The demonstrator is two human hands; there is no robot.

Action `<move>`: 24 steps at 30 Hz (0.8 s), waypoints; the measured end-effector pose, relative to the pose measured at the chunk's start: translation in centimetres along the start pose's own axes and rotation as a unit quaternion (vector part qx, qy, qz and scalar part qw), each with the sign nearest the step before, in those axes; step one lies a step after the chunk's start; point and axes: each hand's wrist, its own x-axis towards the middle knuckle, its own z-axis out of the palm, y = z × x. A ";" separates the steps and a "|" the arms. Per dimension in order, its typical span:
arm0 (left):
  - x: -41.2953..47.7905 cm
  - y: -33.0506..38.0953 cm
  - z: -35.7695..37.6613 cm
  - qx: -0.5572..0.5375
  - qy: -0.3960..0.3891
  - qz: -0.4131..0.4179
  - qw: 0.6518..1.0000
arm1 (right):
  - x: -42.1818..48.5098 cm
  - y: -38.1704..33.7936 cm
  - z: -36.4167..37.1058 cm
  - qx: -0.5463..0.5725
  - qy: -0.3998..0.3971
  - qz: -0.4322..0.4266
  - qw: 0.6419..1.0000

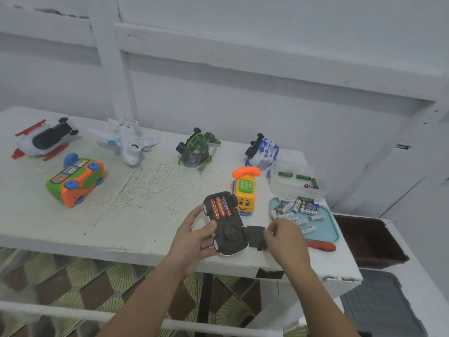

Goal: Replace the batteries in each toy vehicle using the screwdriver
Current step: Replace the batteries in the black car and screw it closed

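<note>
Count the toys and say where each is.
7. Along the back: red-white toy, white plane, green vehicle, blue-white vehicle. Orange-green bus front left. Yellow phone car beside the battery tray. Black car in the left hand.

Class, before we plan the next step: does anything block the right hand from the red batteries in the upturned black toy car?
Nothing visible. The black battery cover is off, pinched in the right hand beside the black toy car; the red batteries lie exposed.
</note>
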 end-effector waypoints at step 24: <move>0.1 0.0 -0.1 -0.014 -0.020 -0.009 1.000 | 1.1 -5.4 -0.4 0.558 -0.162 0.043 0.813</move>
